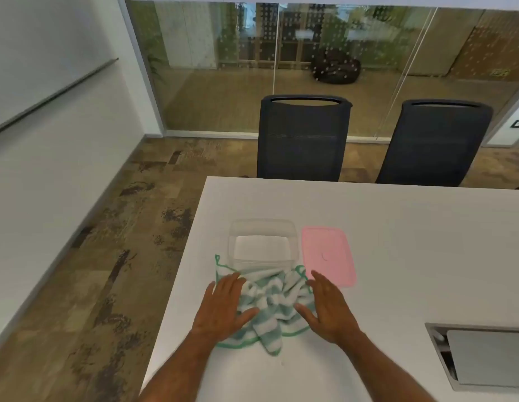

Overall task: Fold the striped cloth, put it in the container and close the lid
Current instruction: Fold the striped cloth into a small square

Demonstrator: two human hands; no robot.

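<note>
Item one, striped cloth: green and white, bunched and rumpled on the white table, lying against the near wall of the container. No fold was visible in it — I logged it as unfolded, possibly being spread flat first.

Item two, container: clear plastic, open, nothing inside as far as I could see. It stood just beyond the cloth, with one far corner of the cloth riding up beside its left wall.

Item three, lid: pink, flat on the table, just to the right of the container and apart from it. Not fitted.

Item four, my left hand: palm down, fingers spread and loose, resting on the left part of the cloth; it pinched nothing.

Item five, my right hand: also flat and unclenched, at the cloth's right edge. Whether the palm pressed the cloth or hovered just over it, I could not tell.

Also noted: two dark chairs past the far edge of the table, and a recessed cable hatch in the tabletop to my right.

Progress, by my reckoning — nothing completed. Remaining: smooth and fold the cloth, place it in the container, fit the lid.
</note>
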